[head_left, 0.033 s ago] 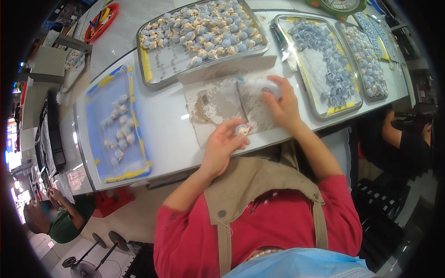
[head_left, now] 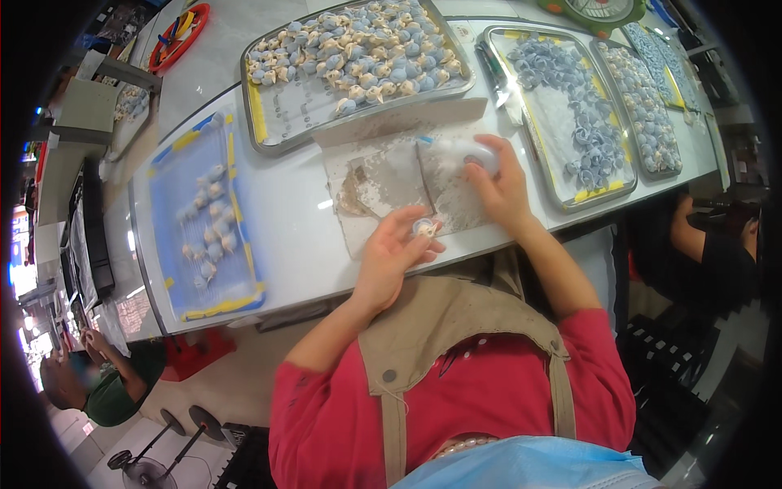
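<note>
On the glossy white counter [head_left: 289,220], the left grip [head_left: 393,248] lightly pinches a small blue-and-cream figurine [head_left: 424,229] above the near edge of the stained grey cardboard sheet [head_left: 393,181]; the right grip [head_left: 507,189] encloses a translucent plastic bottle [head_left: 453,154] over its right side. Ideally, steady both.

- The whitish, rounded bottle [head_left: 486,156] was held tilted — partly covered.
- The small cream and blue-grey piece [head_left: 424,229] was held apart from the bottle, leftward and nearer the wearer.

Free tabletop [head_left: 287,213] beside blue tray [head_left: 173,259]
</note>
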A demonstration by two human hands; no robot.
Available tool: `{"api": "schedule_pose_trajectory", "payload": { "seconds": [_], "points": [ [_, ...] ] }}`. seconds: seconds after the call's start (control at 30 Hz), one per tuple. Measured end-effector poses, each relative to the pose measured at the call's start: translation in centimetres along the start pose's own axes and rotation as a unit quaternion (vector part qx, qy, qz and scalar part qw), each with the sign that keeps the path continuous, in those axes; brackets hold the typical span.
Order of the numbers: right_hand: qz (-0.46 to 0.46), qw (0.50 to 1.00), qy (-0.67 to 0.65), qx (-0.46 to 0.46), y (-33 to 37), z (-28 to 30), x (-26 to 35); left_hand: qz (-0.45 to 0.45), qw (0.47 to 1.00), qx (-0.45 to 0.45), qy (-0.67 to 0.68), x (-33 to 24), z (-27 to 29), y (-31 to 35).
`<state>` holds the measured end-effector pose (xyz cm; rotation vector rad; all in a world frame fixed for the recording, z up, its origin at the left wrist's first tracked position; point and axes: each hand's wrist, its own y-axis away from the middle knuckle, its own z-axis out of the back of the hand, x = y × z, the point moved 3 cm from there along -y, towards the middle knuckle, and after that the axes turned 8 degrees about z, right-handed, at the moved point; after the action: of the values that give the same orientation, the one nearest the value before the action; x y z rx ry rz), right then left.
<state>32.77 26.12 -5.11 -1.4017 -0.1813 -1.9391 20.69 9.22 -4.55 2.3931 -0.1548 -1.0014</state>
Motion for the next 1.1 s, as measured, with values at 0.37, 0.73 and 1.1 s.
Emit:
{"api": "schedule_pose_trajectory", "payload": {
  "seconds": [0.37,0.73,1.1],
  "points": [
    [-0.077,0.976,-0.203,-0.030,5.1,2.8,4.7,-0.083,0.992,-0.034,-0.091,0.3,0.0,-0.4],
    [0.162,0.983,0.067,-0.058,4.4,3.2,7.3,-0.103,0.988,-0.056,-0.100,0.0,-0.8,-0.1],
    [0.168,0.981,0.091,-0.046,4.0,2.8,7.6,-0.112,0.989,-0.050,-0.085,0.2,-0.6,-0.1]
  ]
}}
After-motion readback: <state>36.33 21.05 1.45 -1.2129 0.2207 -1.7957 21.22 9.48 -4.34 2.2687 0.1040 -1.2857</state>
